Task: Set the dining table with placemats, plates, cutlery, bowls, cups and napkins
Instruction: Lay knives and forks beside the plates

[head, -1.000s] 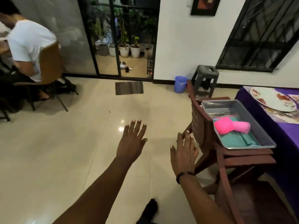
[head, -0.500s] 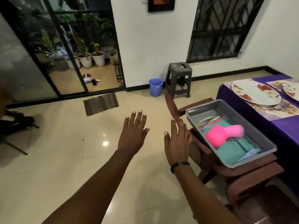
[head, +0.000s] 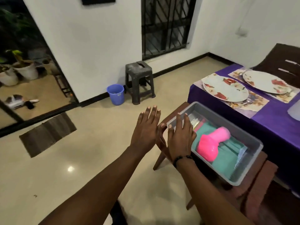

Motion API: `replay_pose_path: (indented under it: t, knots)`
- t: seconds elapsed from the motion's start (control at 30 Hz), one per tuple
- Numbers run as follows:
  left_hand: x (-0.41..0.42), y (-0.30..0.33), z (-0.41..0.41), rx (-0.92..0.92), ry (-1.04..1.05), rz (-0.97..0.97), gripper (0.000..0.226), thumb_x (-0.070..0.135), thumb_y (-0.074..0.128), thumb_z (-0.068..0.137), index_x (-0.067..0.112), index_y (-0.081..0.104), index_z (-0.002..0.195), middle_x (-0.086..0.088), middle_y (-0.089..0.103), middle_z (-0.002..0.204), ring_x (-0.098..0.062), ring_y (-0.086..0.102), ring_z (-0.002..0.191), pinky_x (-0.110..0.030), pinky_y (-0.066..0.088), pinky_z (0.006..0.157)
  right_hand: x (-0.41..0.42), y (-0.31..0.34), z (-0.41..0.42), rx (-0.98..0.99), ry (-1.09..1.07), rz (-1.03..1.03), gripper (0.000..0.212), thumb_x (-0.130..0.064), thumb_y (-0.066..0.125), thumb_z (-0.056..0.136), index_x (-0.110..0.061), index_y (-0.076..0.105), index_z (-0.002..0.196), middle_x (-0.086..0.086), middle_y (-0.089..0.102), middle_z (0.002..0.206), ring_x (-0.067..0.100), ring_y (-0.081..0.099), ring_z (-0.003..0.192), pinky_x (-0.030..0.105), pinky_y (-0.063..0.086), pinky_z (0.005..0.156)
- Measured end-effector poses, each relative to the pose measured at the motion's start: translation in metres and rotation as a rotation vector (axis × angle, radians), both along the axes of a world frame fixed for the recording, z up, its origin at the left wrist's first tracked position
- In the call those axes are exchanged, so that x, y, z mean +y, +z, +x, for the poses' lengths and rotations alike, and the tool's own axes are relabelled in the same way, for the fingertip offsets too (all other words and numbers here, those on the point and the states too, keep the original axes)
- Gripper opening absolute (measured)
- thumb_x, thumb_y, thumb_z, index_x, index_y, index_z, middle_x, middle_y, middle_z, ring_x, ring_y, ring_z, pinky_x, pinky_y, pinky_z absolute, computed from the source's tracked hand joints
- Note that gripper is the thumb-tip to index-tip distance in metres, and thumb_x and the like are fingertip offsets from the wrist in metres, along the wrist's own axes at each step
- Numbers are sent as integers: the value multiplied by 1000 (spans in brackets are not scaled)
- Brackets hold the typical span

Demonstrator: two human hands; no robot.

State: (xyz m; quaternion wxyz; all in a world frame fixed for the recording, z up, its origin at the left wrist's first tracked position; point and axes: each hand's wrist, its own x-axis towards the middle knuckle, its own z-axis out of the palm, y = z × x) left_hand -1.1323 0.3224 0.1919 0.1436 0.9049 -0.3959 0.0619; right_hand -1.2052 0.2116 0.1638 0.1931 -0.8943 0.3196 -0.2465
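Both your arms reach forward, palms down. Your left hand (head: 146, 129) hangs over the bare floor with its fingers straight and slightly fanned, holding nothing. Your right hand (head: 181, 135) is just beside it, fingers straight and close together, holding nothing, stretched over the near corner of the grey tray (head: 250, 168); whether it touches the rim you cannot tell.

The tray sits on a brown wooden chair (head: 256, 189) pulled up next to the table (head: 274, 120). Inside it lie folded green napkins (head: 227, 161), with pink cups (head: 212, 142) lying on their side on top and some cutlery (head: 197, 120) at the far end, blurred.

Beyond the tray, the purple-covered table carries two patterned placemats (head: 258, 101), each with a large white flowered plate (head: 225, 90) on it.

Further back, against the white wall, a dark stool (head: 139, 78) stands beside a small blue bucket (head: 115, 94), and a brown doormat (head: 47, 133) lies on the floor to your left.
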Motion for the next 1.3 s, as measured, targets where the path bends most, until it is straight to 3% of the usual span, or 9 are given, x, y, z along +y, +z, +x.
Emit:
replay_pose_path:
  t: [0.13, 0.2, 0.3, 0.43, 0.53, 0.7, 0.93, 1.13, 1.3]
  knots:
    - [-19, 4, 68, -11, -144, 17, 58, 40, 25, 105, 13, 20, 156, -8, 11, 164, -26, 11, 151, -41, 7, 121, -5, -1, 55, 58, -170, 108, 54, -27, 50, 94, -22, 35, 146, 6, 30, 155, 27, 27, 141, 49, 27, 110]
    - [-28, -2, 105, -65, -207, 59, 57, 39, 23, 104, 11, 29, 153, -10, 23, 161, -28, 23, 149, -41, 15, 120, -10, -2, 79, 87, -216, 133, 55, -24, 51, 94, -20, 35, 146, 7, 34, 152, 27, 30, 139, 47, 28, 109]
    - [-30, -15, 146, 53, -260, 137, 54, 36, 26, 106, 9, 28, 153, -12, 24, 161, -29, 22, 148, -41, 19, 119, -15, -11, 101, 125, -350, 243, 51, -23, 51, 94, -13, 39, 143, 16, 47, 138, 35, 44, 125, 45, 35, 101]
    - [-35, -38, 183, 29, -422, 148, 51, 33, 30, 106, 7, 38, 149, -15, 34, 156, -31, 31, 145, -42, 25, 117, -32, -28, 119, 167, -447, 334, 46, -24, 50, 95, -7, 42, 137, 21, 54, 125, 38, 51, 111, 43, 42, 92]
    - [-56, -50, 209, -38, -532, 215, 57, 38, 23, 103, 10, 34, 151, -13, 31, 158, -30, 25, 148, -44, 12, 121, -47, -43, 135, 293, -510, 265, 51, -30, 52, 94, -9, 40, 138, 18, 52, 129, 37, 51, 112, 44, 41, 94]
    - [-121, -55, 245, -62, -673, 246, 59, 42, 22, 106, 13, 11, 157, -9, 5, 165, -25, 1, 152, -42, -5, 121, -78, -72, 170, 394, -541, 117, 57, -35, 56, 93, -13, 37, 142, 13, 39, 145, 36, 42, 124, 47, 34, 98]
    - [-192, -84, 307, -57, -848, 351, 72, 47, 1, 96, 11, 22, 156, -10, 15, 163, -27, 9, 152, -44, 4, 122, -115, -113, 213, 492, -702, 267, 60, -34, 61, 89, -10, 40, 141, 18, 42, 142, 40, 46, 118, 47, 37, 94]
    - [-242, -101, 334, 29, -966, 409, 59, 40, 26, 106, 10, 19, 156, -10, 11, 164, -26, 7, 152, -42, 6, 122, -145, -125, 229, 536, -810, 397, 56, -30, 59, 92, -7, 41, 140, 18, 49, 135, 39, 50, 116, 46, 39, 92]
    - [-291, -119, 343, 7, -1189, 498, 56, 36, 29, 106, 9, 22, 154, -11, 14, 163, -27, 10, 151, -39, 5, 121, -164, -136, 239, 542, -859, 533, 41, -28, 54, 95, -6, 44, 129, 18, 64, 115, 34, 61, 105, 39, 45, 83]
